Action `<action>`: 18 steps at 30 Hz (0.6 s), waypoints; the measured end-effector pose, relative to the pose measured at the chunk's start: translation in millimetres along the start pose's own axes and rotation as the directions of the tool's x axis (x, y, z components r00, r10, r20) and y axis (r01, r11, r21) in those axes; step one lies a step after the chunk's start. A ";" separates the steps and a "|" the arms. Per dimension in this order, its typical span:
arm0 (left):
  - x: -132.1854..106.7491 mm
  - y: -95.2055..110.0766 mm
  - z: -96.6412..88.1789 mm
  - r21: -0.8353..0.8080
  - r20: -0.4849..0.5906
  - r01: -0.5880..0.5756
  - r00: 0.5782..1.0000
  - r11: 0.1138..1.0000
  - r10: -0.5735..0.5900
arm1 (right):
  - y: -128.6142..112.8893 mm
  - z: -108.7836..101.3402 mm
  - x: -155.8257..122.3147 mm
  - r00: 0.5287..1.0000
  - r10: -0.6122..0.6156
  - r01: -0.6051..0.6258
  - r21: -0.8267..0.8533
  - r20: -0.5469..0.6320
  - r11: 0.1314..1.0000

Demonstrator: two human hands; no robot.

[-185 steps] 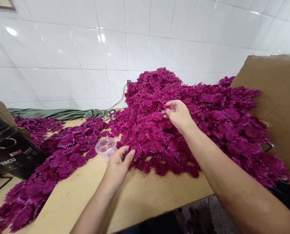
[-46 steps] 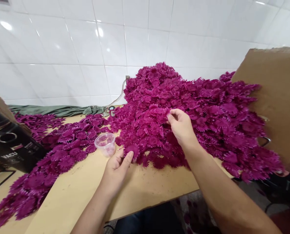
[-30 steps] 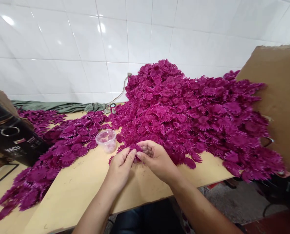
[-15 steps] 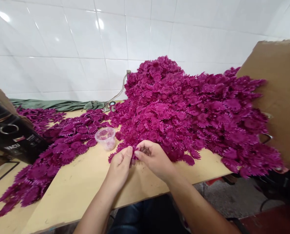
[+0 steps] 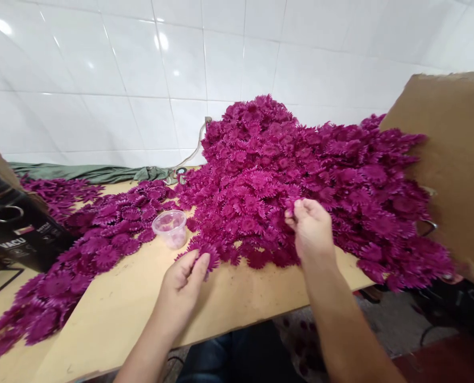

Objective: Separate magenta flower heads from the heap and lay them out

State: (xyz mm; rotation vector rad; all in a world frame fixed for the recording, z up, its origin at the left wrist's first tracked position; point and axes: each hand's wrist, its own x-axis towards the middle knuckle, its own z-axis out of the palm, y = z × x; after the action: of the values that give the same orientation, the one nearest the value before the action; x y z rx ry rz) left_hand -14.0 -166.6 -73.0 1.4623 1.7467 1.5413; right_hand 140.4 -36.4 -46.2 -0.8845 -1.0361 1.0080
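Note:
A big heap of magenta fabric flower heads [image 5: 308, 165] covers the right half of the pale wooden table [image 5: 133, 314]. My left hand [image 5: 183, 282] pinches a small stack of flower heads [image 5: 205, 254] at the heap's front edge. My right hand [image 5: 312, 226] is raised over the heap, its fingers pinched on a flower head [image 5: 290, 205] in the pile. A small clear plastic cup [image 5: 169, 227] stands just left of my left hand's flowers.
A flatter spread of flower heads [image 5: 81, 255] runs along the left of the table. A black box [image 5: 13, 234] sits at the far left, a brown cardboard sheet [image 5: 452, 159] at the right, green cloth [image 5: 93, 173] by the tiled wall.
My right hand has left my left hand and moved up and right onto the heap, pinching a flower there. My left hand stays put, holding its stack.

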 end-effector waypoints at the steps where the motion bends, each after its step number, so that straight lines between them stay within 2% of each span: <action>1: -0.3 -2.1 -2.2 -0.026 -0.005 0.018 1.000 0.999 -0.018 | 0.1 -5.2 5.5 0.997 -0.067 0.070 -0.082 0.033 0.994; 3: 0.4 -4.6 -2.5 -0.067 -0.001 0.035 0.999 0.997 -0.035 | 1.4 -12.1 6.4 0.963 -0.187 0.234 -0.260 0.193 0.937; 5: 2.1 -4.0 1.8 -0.093 0.033 0.036 0.999 0.995 -0.033 | 2.6 -13.5 -6.1 0.902 -0.262 0.393 -0.402 0.343 0.827; 7: 3.5 -1.5 7.8 -0.100 0.088 0.040 0.996 0.994 -0.031 | 2.7 -11.1 -27.6 0.860 -0.300 0.482 -0.459 0.414 0.746; 8: 3.9 -0.2 10.5 -0.099 0.120 0.043 0.992 0.994 -0.031 | 2.4 -9.2 -39.6 0.855 -0.280 0.479 -0.455 0.437 0.751; 10: 4.1 1.3 14.5 -0.092 0.180 0.049 0.983 0.995 -0.032 | 1.9 -5.3 -61.3 0.850 -0.120 0.350 -0.380 0.512 0.856; 11: 3.9 1.2 16.1 -0.082 0.201 0.047 0.979 0.996 -0.029 | 2.1 -3.5 -69.7 0.821 -0.005 0.230 -0.324 0.570 0.918; 12: 3.6 0.5 17.4 -0.064 0.218 0.039 0.976 0.997 -0.024 | 2.7 -2.0 -76.0 0.773 0.102 0.092 -0.270 0.626 0.959; 14: 2.8 -2.0 19.4 -0.002 0.239 0.013 0.971 1.000 -0.012 | 4.8 0.1 -81.5 0.679 0.234 -0.147 -0.183 0.696 0.972; 15: 2.3 -3.7 20.0 0.034 0.252 -0.002 0.968 0.999 -0.007 | 6.1 0.5 -81.2 0.666 0.259 -0.218 -0.148 0.699 0.964; 16: 1.7 -5.4 20.2 0.069 0.273 -0.016 0.962 0.997 -0.004 | 7.4 0.5 -79.4 0.685 0.268 -0.258 -0.118 0.678 0.959; 18: 0.3 -8.6 19.1 0.145 0.332 -0.038 0.943 0.989 -0.012 | 9.5 -0.9 -73.5 0.763 0.277 -0.285 -0.080 0.584 0.955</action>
State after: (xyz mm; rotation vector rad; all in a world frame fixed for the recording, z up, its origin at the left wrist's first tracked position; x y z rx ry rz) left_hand -2.2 -155.8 -86.7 1.6959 1.6777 1.1064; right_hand 125.6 -103.4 -74.3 -0.7367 -1.4416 1.6125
